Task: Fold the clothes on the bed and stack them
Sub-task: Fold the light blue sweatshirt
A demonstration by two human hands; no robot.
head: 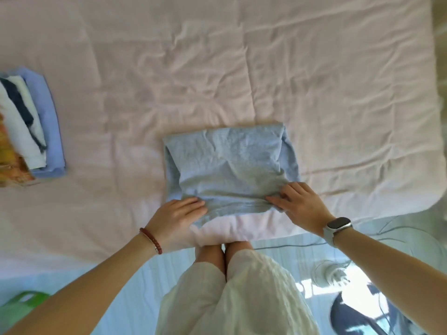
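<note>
Grey-blue jersey is what's being worked on here: a half-folded garment [229, 165] is laid near the front edge of the bed [217, 68], right in front of the person. Its near hem is being held at both corners. The left hand [179, 213] is laid on the left corner with the fingers curled around the edge, and the right hand [297, 204] is pinching the right corner, fingers bent over the fabric. So both hands look to be gripping cloth, not just resting on it.

The step looks like the last fold or two of this piece. The sides seem already tucked in, and the near edge is bunched up, ready to be lifted. Next move, probably: the hem gets carried away from the body and laid over the far half, then smoothed flat. After that the piece would need carrying well over to the left, where a stack [36, 131] of folded clothes is sitting, a blue item at the bottom.

Hard to make out: what kind of garment it is, since no collar or sleeves are shown. The stack is cut off by the left edge, so the number of pieces can't be counted. The fingertips under the hem are hidden. The stuff on the floor at lower right is washed out by glare.
</note>
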